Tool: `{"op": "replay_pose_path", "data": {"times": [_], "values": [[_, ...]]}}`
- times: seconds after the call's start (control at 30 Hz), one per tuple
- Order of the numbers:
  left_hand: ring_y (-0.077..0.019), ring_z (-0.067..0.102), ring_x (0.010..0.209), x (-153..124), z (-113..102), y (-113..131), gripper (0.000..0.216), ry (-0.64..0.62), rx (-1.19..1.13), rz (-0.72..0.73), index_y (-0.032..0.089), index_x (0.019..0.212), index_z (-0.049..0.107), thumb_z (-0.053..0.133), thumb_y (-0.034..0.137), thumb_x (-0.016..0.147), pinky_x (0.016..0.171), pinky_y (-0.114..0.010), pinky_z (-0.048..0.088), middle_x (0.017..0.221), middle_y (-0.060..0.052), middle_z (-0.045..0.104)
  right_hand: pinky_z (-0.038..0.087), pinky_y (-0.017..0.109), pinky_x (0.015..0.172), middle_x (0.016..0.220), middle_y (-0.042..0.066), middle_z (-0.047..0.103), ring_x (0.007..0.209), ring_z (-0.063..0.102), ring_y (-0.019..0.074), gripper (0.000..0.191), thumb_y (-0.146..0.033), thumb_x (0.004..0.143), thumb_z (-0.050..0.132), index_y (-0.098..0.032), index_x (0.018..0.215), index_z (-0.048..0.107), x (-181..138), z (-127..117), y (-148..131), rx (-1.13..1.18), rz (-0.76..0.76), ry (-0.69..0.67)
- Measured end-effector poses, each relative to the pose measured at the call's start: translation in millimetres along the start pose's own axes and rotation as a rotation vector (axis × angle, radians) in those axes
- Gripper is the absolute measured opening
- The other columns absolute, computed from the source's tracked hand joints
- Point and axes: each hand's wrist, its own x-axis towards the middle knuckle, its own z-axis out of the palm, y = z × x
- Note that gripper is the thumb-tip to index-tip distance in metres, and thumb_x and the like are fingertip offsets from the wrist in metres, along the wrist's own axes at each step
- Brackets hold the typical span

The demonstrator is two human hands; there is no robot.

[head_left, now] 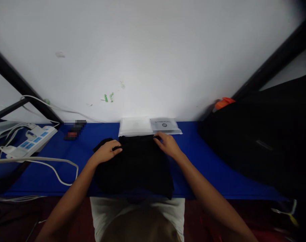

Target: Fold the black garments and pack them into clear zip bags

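Note:
A piece of black cloth [135,166], partly folded, lies on the blue tabletop in front of me and reaches its front edge. Whether it is a garment, I cannot make out. My left hand [107,152] grips its upper left part, the thumb and fingers closing on a fold. At the upper right corner, my right hand [167,144] pinches the cloth's far edge between thumb and fingers. Just beyond that edge lie a white packet [135,125] and a clear plastic bag with dark printing [165,125], side by side against the wall.
To the left, a white power strip [33,143] with plugs and loose cables [54,168] lies on the blue tabletop [190,158]. A dark object [76,129] rests near the wall. A large black bag-like mass [256,144] covers the right side, with something orange [223,103] behind it.

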Motion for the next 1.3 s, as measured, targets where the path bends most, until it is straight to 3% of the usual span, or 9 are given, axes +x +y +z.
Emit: {"op": "replay_pose_path", "data": {"times": [0.17,0.27,0.4,0.53,0.7,0.83,0.93,1.1,1.3], "values": [[-0.0268,0.061,0.099,16.9,3.3,6.5,0.026,0.280,0.188,-0.191,0.019,0.107,0.061,0.042,0.032,0.097,0.087,-0.040,0.047,0.103,-0.011,0.064,0.049,0.032,0.072,0.094,0.009,0.070,0.088,0.066,0.0250,0.019,-0.024,0.095,0.051,-0.018,0.111,0.057,16.3,9.9,2.8,-0.089,0.121,0.034],[-0.0286,0.058,0.103,11.0,5.6,17.6,0.025,0.376,0.299,-0.154,0.018,0.110,0.060,0.045,0.032,0.096,0.089,-0.041,0.045,0.106,-0.012,0.063,0.049,0.035,0.072,0.108,0.015,0.064,0.099,0.061,0.0294,0.024,-0.022,0.095,0.049,-0.015,0.117,0.055,10.9,10.1,-2.4,-0.158,0.162,0.071],[-0.0252,0.061,0.093,-10.2,8.5,16.0,0.020,0.242,0.290,-0.088,0.020,0.100,0.062,0.051,0.036,0.094,0.082,-0.037,0.048,0.095,-0.007,0.064,0.049,0.037,0.083,0.111,0.016,0.061,0.106,0.056,0.0293,0.026,-0.026,0.098,0.044,-0.014,0.117,0.056,-8.8,8.2,-20.3,-0.212,0.015,0.085],[-0.0303,0.058,0.100,-24.7,13.3,-2.9,0.035,0.056,0.299,-0.165,0.018,0.105,0.063,0.062,0.048,0.087,0.084,-0.043,0.047,0.107,-0.010,0.064,0.048,0.037,0.085,0.102,0.012,0.064,0.097,0.058,0.0257,0.027,-0.034,0.098,0.048,-0.014,0.113,0.058,-28.3,19.6,-35.5,-0.205,-0.243,-0.062],[-0.0262,0.058,0.100,-28.5,11.3,-6.8,0.025,0.015,0.212,-0.080,0.020,0.098,0.063,0.058,0.043,0.091,0.088,-0.042,0.045,0.106,-0.008,0.065,0.047,0.035,0.077,0.095,0.011,0.063,0.088,0.059,0.0246,0.020,-0.035,0.095,0.057,-0.015,0.096,0.060,-36.6,31.6,-36.7,-0.276,-0.262,-0.161],[-0.0230,0.058,0.103,-41.6,-9.5,14.6,0.017,0.080,0.144,0.081,0.020,0.092,0.062,0.050,0.032,0.096,0.092,-0.040,0.042,0.107,-0.007,0.066,0.044,0.032,0.071,0.090,0.008,0.063,0.081,0.058,0.0217,0.008,-0.023,0.094,0.057,-0.017,0.090,0.057,-48.0,4.9,-44.1,-0.231,-0.270,-0.152],[-0.0199,0.060,0.093,-62.3,-27.2,35.0,0.017,0.003,0.108,0.143,0.021,0.093,0.062,0.048,0.031,0.096,0.087,-0.036,0.043,0.096,-0.004,0.067,0.042,0.030,0.067,0.087,0.006,0.063,0.078,0.058,0.0196,0.005,-0.020,0.091,0.059,-0.019,0.088,0.055,-68.2,-26.1,-56.6,-0.136,-0.263,-0.217],[-0.0189,0.064,0.084,-90.6,-26.5,46.6,0.022,-0.168,0.064,-0.035,0.024,0.099,0.062,0.055,0.043,0.092,0.077,-0.031,0.047,0.092,-0.001,0.068,0.040,0.027,0.064,0.093,0.004,0.065,0.079,0.063,0.0194,0.017,-0.019,0.081,0.072,-0.020,0.094,0.061,-98.6,-38.3,-66.4,0.003,-0.138,-0.592],[-0.0265,0.064,0.099,-85.1,12.0,33.4,0.042,0.007,0.222,-0.321,0.017,0.118,0.056,0.050,0.050,0.092,0.073,-0.036,0.053,0.108,-0.011,0.063,0.036,0.028,0.059,0.087,0.007,0.070,0.076,0.066,0.0222,0.021,-0.037,0.094,0.056,-0.018,0.090,0.062,-93.6,-14.7,-65.9,0.022,-0.020,-0.661]]}}
